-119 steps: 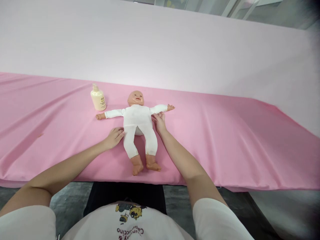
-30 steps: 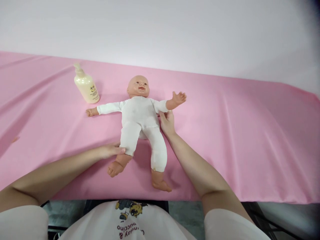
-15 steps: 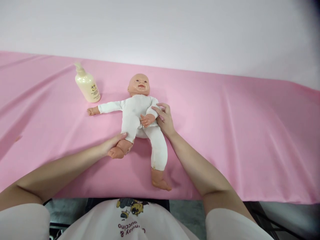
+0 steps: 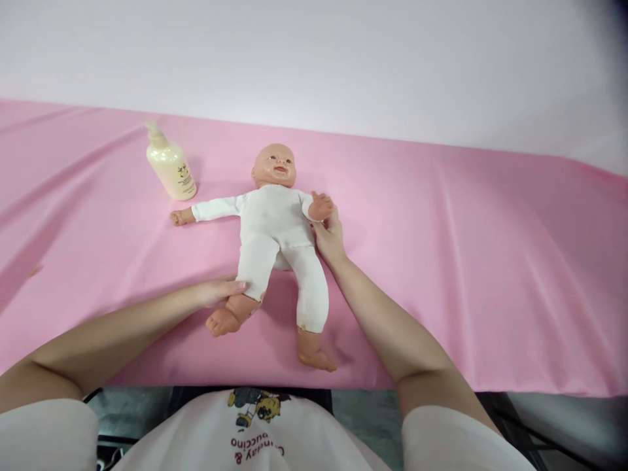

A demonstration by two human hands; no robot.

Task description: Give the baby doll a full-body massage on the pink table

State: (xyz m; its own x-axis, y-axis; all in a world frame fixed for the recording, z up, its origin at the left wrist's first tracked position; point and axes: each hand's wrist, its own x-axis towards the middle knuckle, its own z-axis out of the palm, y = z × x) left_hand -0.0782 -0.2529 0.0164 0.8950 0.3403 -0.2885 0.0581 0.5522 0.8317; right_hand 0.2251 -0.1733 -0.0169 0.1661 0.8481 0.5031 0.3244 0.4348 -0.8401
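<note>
Doll (image 4: 275, 226) flat on pink worktop (image 4: 441, 261); left hand (image 4: 220, 292) grip closed round its shin, right hand (image 4: 328, 237) grip holding raised forearm, so bend limbs slowly, no yanking

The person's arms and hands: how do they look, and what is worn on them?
Both forearms are bare. The left hand and right hand wear no gloves, and no rings, watch or bracelets show. Short white sleeves cover the upper arms, the left sleeve and the right sleeve. They belong to a white T-shirt with a cartoon print and red lettering.

White short sleeves (image 4: 441, 435), cartoon-printed white shirt (image 4: 250, 428)
</note>
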